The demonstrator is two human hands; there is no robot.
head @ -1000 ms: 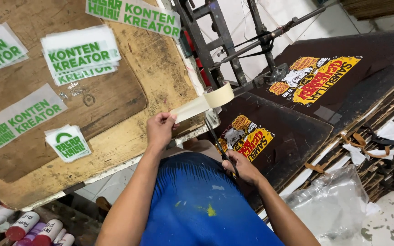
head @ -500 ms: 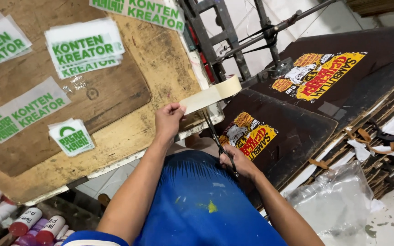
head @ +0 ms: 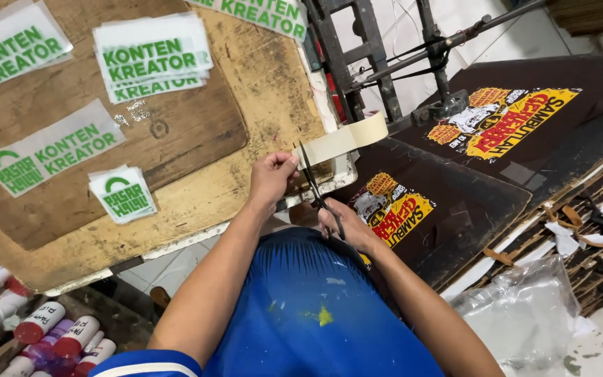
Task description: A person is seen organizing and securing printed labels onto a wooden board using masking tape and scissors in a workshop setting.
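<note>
a: where is the strip of masking tape (head: pixel 343 139) in relation to the hands?

b: it runs up and to the right from the left hand (head: pixel 271 178), which pinches its lower end between thumb and fingers. the far end curls over near the black metal frame (head: pixel 357 56), where the strip seems to come off a roll, though the roll itself is hard to make out.

a: and the right hand (head: pixel 343 227)?

b: it sits lower and a little to the right of the left hand, closed around the handles of a pair of black scissors (head: pixel 317 188). the blades point upward and reach the tape just beside the left thumb. they stand slightly apart at the strip.

a: so the two hands are close?

b: near, not touching. the scissors bridge the space between them, over the person's blue shirt (head: pixel 315 307).

a: what lies around them?

b: a worn wooden board (head: pixel 176 139) to the left, with white sheets printed in green (head: pixel 151 52) on it. to the right, dark boards (head: pixel 469 202) carry yellow and red printed designs. red-capped bottles (head: pixel 36 324) stand at the lower left.
</note>
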